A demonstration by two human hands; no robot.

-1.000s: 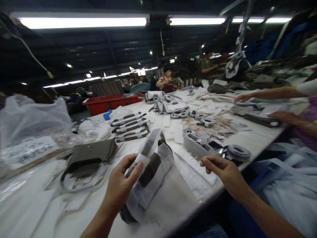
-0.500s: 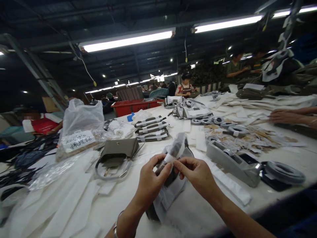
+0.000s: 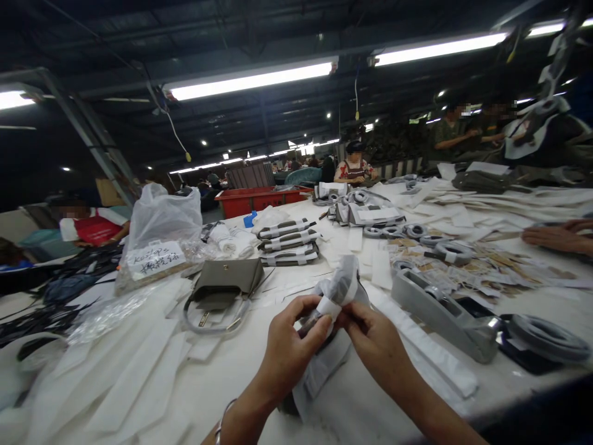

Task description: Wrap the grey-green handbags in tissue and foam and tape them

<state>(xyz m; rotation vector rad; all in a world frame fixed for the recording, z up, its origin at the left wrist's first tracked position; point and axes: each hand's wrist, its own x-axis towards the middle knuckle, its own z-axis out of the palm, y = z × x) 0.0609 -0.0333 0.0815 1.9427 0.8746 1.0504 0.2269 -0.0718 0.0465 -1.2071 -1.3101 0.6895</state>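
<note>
A dark strap bundle (image 3: 345, 277), wrapped in translucent whitish paper with a white band round it, stands tilted above the near table. My left hand (image 3: 296, 346) is closed round its left side, thumb and forefinger against the white band. From the right, my right hand (image 3: 373, 337) pinches the bundle at the band's edge; its fingertips are partly hidden behind it. Loose wrapping paper (image 3: 324, 371) hangs below the hands, over a dark part. An olive-grey bag (image 3: 227, 281) with a wrapped handle lies to the left.
A grey tape dispenser (image 3: 442, 315) and a coiled strap (image 3: 546, 337) sit at right. Stacked wrapped straps (image 3: 290, 244) lie beyond my hands. White paper strips (image 3: 125, 364) cover the left. A labelled plastic bag (image 3: 162, 228) stands behind. Another person's hand (image 3: 558, 238) rests at far right.
The view has shifted, so the table things appear slightly further right. My right hand's fingers have moved behind the bundle's edge, and the white band shows more fully. The other person's hands have moved.
</note>
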